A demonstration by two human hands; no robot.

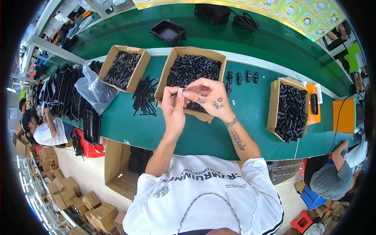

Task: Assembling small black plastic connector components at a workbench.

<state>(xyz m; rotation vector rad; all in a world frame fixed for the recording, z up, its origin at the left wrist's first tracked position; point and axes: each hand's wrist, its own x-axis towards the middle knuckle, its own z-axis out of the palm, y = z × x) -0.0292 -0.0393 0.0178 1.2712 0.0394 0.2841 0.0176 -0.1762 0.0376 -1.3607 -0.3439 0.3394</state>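
Observation:
Above the near edge of the middle cardboard box [160, 88], my two hands meet in front of my chest. My left hand [174, 113] is closed, with thumb and fingers pinching a thin dark screw-like piece [185, 89]. Pressed around the same piece are the fingertips of my right hand [211, 98], which partly hide it. Many short black cylindrical fittings [192, 66] fill the box beneath. A loose pile of long thin black screw-like pieces [145, 96] lies left of my hands. More of these fill the left cardboard box [143, 66].
Several black fittings [239, 77] stand right of the middle box. The right cardboard box [273, 105] holds black cylindrical parts. Black housings [92, 125] and a plastic bag [94, 88] lie at left. Behind are an open black case [168, 32] and coiled cable [246, 21]. Other people sit both sides.

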